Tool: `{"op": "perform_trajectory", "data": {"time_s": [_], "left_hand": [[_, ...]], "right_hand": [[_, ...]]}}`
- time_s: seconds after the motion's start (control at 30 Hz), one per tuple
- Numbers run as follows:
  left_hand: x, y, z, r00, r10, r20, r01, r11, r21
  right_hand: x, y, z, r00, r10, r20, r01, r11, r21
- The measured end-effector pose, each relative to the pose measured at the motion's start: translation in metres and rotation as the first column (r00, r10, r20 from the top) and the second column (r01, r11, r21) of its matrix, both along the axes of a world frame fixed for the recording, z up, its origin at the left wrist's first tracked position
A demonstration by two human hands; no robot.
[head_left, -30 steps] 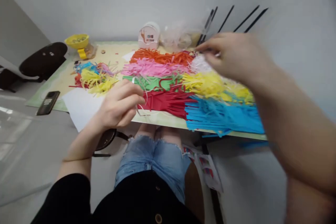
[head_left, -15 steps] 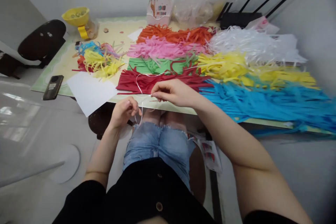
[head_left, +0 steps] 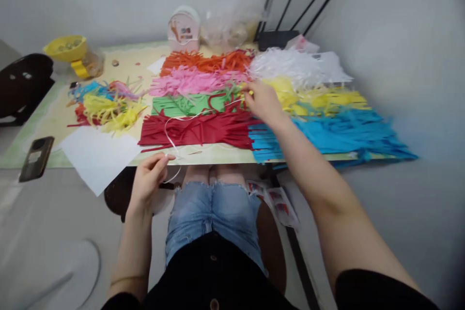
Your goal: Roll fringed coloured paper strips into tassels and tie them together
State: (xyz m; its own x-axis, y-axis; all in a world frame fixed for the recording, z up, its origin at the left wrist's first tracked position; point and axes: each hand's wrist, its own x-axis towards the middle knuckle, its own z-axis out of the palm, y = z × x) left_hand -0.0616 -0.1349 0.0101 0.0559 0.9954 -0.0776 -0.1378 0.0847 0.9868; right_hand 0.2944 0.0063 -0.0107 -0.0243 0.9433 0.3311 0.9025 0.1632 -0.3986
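Note:
My left hand (head_left: 150,177) is at the table's front edge, thumb and forefinger pinched on a thin white string (head_left: 167,131). A loop of string hangs below those fingers. From there the string curves over the red fringed strips (head_left: 196,131) and green fringed strips (head_left: 181,105) to my right hand (head_left: 263,101). The right fingers are closed at its far part, beside the yellow fringed strips (head_left: 283,94); their tips are partly hidden. A small thin brownish item (head_left: 195,152) lies on the table edge between the hands.
Orange (head_left: 207,62), pink (head_left: 198,81), white (head_left: 290,68) and blue fringed strips (head_left: 337,133) cover the table. Left are a mixed colourful pile (head_left: 109,104), white paper (head_left: 100,155) and a phone (head_left: 36,159). Behind stand a yellow-topped jar (head_left: 69,51), a pink container (head_left: 184,29) and a router (head_left: 278,38).
My right hand has left the spot near my left hand and reached forward and right to the yellow strips. My left hand keeps the string pinched. The camera view has shifted right.

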Motion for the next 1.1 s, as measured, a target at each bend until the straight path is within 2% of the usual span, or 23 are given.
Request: {"op": "perform_trajectory", "data": {"time_s": [0.03,0.1,0.17,0.27,0.33,0.43,0.5,0.57,0.63,0.7,0.8,0.9,1.0,1.1], "left_hand": [[0.001,0.003,0.012,1.0,0.019,0.012,-0.02,0.997,0.068],[0.004,0.012,0.04,0.996,0.082,0.034,-0.088,0.971,0.224],[0.009,0.022,0.07,0.984,0.174,0.043,-0.178,0.914,0.364],[0.021,0.04,0.11,0.95,0.307,0.058,-0.291,0.801,0.524],[0.034,0.056,0.128,0.955,0.295,0.022,-0.256,0.786,0.563],[0.062,0.093,0.145,0.987,0.159,-0.038,-0.104,0.787,0.608],[0.091,0.124,0.151,0.998,0.052,-0.046,-0.011,0.774,0.634],[0.13,0.157,0.153,0.994,-0.026,-0.106,0.081,0.821,0.564],[0.176,0.185,0.152,0.977,-0.049,-0.208,0.136,0.892,0.432],[0.225,0.205,0.146,0.95,-0.115,-0.29,0.221,0.906,0.362],[0.291,0.218,0.13,0.904,-0.279,-0.325,0.392,0.845,0.364],[0.342,0.22,0.115,0.868,-0.358,-0.343,0.467,0.825,0.319],[0.37,0.221,0.11,0.818,-0.43,-0.381,0.527,0.826,0.198],[0.379,0.225,0.118,0.76,-0.467,-0.451,0.572,0.81,0.126]], "right_hand": [[0.023,0.015,0.005,0.994,-0.087,0.062,0.089,0.996,-0.018],[0.066,0.037,0.018,0.971,-0.183,0.154,0.198,0.976,-0.092],[0.102,0.048,0.029,0.947,-0.245,0.209,0.28,0.947,-0.159],[0.141,0.045,0.034,0.912,-0.325,0.252,0.383,0.893,-0.235],[0.158,0.036,0.029,0.902,-0.343,0.263,0.413,0.865,-0.286],[0.174,0.024,0.014,0.907,-0.336,0.254,0.41,0.846,-0.341],[0.179,0.02,0.008,0.911,-0.338,0.234,0.404,0.846,-0.349],[0.184,0.019,0.01,0.91,-0.361,0.203,0.41,0.855,-0.318],[0.188,0.02,0.022,0.902,-0.398,0.166,0.429,0.866,-0.256],[0.19,0.021,0.042,0.893,-0.43,0.131,0.448,0.873,-0.193],[0.183,0.019,0.078,0.914,-0.403,-0.033,0.4,0.913,-0.08],[0.165,0.014,0.11,0.936,-0.268,-0.23,0.285,0.957,0.045],[0.152,0.01,0.129,0.946,-0.184,-0.266,0.219,0.969,0.11],[0.152,0.015,0.131,0.939,-0.135,-0.315,0.186,0.973,0.138]]}}
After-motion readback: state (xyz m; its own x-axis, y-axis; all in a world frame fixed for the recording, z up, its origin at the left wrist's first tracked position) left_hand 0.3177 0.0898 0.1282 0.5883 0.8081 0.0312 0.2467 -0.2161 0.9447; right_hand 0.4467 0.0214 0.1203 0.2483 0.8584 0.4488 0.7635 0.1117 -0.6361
